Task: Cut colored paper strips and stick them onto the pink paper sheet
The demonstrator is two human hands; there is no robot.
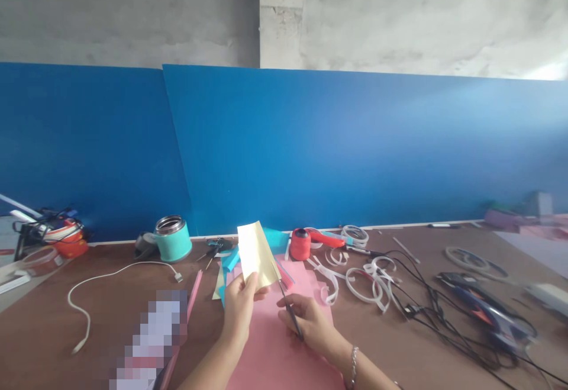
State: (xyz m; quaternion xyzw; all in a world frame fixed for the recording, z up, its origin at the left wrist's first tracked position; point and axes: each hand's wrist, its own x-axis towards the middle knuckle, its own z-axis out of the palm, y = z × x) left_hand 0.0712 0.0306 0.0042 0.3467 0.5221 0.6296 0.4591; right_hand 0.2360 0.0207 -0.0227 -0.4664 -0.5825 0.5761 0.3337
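My left hand pinches the lower edge of a pale yellow sheet of paper, held up above the table. In my right hand is a pair of dark-handled scissors. Their blades point up and touch or nearly touch the paper's lower right corner; I cannot tell whether they cut into it. Beneath both hands lies pink paper. Blue paper shows behind the yellow sheet.
A red thread spool stands behind the pink paper. To the left are a turquoise metal-rimmed container and a white USB cable. White cable coils and black cords spread over the right side. A blue partition closes the back.
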